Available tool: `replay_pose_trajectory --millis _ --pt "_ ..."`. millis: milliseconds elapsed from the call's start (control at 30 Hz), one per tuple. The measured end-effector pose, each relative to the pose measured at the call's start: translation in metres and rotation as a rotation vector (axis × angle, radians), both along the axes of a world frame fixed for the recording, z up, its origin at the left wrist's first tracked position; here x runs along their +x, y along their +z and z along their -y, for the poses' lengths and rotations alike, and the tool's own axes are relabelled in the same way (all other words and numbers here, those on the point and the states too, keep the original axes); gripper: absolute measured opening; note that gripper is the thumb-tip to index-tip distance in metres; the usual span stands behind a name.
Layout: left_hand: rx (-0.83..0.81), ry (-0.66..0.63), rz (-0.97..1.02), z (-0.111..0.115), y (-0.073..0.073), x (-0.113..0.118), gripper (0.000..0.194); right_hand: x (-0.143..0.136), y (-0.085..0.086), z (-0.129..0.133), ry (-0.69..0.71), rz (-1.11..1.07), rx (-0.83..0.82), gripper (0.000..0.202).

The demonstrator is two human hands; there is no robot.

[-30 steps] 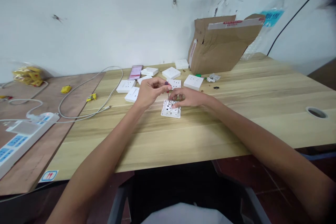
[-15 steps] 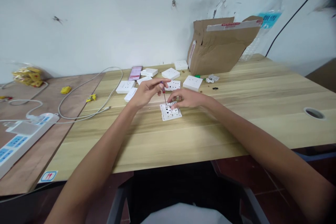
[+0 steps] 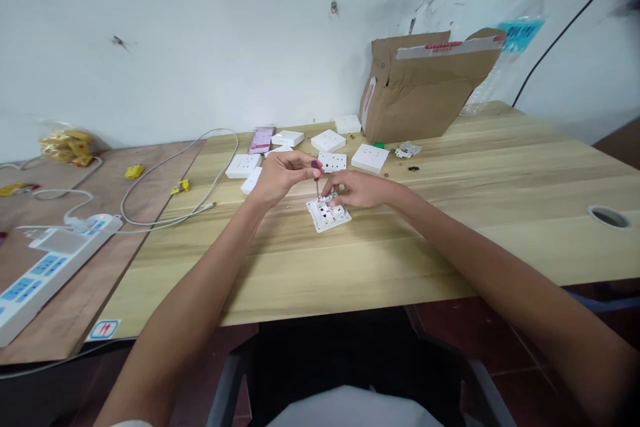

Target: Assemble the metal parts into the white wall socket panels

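Note:
A small screwdriver point(image 3: 317, 178) with a dark purple and red handle stands nearly upright, its handle pinched in my left hand point(image 3: 285, 177). Its tip meets the upper left part of a white socket plate point(image 3: 326, 221), which lies on the wooden table with its inner parts facing up. From the right, my right hand point(image 3: 357, 188) presses its fingertips on the plate's upper side, close to the screwdriver shaft. Whether those fingertips grip a small part is hidden.
Behind my hands lie several white socket pieces point(image 3: 370, 157) and a purple packet point(image 3: 262, 140). A cardboard box point(image 3: 425, 93) stands at the back right. At left are a white power strip point(image 3: 55, 273), a looped cable and yellow items point(image 3: 134, 171).
My left fingers have closed round the screwdriver handle from a more spread pose. The plate has turned slightly. The whole view has shifted a little.

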State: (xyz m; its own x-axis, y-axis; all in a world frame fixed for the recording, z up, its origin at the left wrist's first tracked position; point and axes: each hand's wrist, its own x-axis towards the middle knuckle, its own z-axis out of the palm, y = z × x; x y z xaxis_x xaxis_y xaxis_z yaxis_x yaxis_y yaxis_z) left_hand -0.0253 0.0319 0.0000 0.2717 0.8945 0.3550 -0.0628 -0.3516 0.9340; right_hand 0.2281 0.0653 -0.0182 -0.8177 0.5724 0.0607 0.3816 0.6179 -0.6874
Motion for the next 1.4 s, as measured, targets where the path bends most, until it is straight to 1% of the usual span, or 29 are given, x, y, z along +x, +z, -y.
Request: replay_pose_trajectory --millis 133,300,367,533,700,833,933,1067,1133,1233,1300,1333,1400 --pt "-0.001 0.026 -0.006 0.001 0.002 0.004 0.036 -0.002 0.002 0.003 -0.022 0.078 0.029 0.029" --pt "0.003 0.075 0.008 0.001 0.003 0.008 0.051 -0.003 -0.001 0.007 -0.094 0.136 0.075 0.025" --pt "0.018 0.071 -0.011 0.002 0.004 0.008 0.052 -0.003 -0.001 0.008 -0.11 0.155 0.097 0.024" --pt "0.098 -0.078 -0.162 0.003 0.01 0.0 0.035 -0.004 0.001 0.01 -0.12 0.158 0.094 0.022" --pt "0.111 -0.189 -0.24 0.001 0.017 -0.014 0.041 -0.004 0.006 0.01 -0.126 0.187 0.104 0.019" --pt "0.092 -0.217 -0.256 -0.001 0.018 -0.023 0.038 0.002 0.005 0.005 -0.172 0.185 0.132 0.022" --pt "0.077 -0.166 -0.214 -0.002 0.014 -0.021 0.034 0.005 0.003 0.002 -0.182 0.186 0.131 0.025" --pt "0.057 -0.036 -0.118 0.002 0.01 -0.001 0.029 0.004 0.005 0.003 -0.198 0.217 0.118 0.022" --pt "0.039 0.041 -0.082 0.005 0.009 0.011 0.032 0.002 0.008 0.005 -0.205 0.235 0.113 0.021" --pt "0.047 0.157 -0.012 0.005 0.005 0.02 0.046 0.001 0.013 0.008 -0.211 0.252 0.095 0.017" --pt "0.084 0.178 -0.012 0.003 0.002 0.021 0.051 0.0 0.016 0.01 -0.219 0.255 0.082 0.016" --pt "0.109 0.166 -0.031 0.002 0.001 0.02 0.049 0.0 0.017 0.01 -0.224 0.255 0.079 0.015" --pt "0.171 0.13 -0.095 0.0 -0.002 0.018 0.037 0.0 0.018 0.011 -0.231 0.253 0.08 0.015"
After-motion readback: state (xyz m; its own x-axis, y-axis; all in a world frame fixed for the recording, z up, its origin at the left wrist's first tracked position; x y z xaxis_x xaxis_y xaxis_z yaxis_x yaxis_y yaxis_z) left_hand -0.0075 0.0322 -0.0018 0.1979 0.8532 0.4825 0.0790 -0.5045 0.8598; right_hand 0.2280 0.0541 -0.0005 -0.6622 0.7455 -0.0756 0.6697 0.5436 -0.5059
